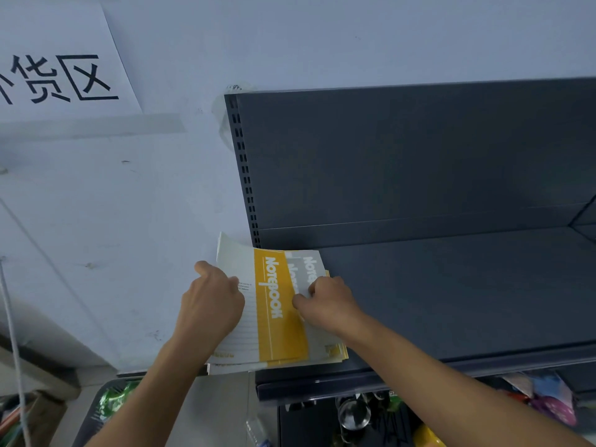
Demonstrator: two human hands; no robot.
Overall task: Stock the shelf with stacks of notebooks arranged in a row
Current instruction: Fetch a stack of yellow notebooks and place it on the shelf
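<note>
**Stack held at the shelf's left end, not yet released**

The left hand (211, 304) grips the 9 o'clock side of the stack of notebooks (283, 353), knuckles up; its fingertips are hidden, so how far they wrap under cannot be told; the right hand (325, 304) has its fingers curled and pinches the covers on the 3 o'clock side, where a grey notebook (311, 264) peeks out from under the yellow-banded top notebook (277, 321); a grip on each side probably keeps the loose, fanned covers from sliding while the pile is squared.

The stack lies flat at the far left end of the dark shelf (451, 301), its 9 o'clock part overhanging past the slotted upright (245, 175) against the pale wall (129, 221); starting here likely leaves the bare run toward 3 o'clock for the row.

The long axis runs 12 to 6, leaning slightly toward 11 and 5; the title reads from the far end down to the near end, short edge toward the front lip.
</note>
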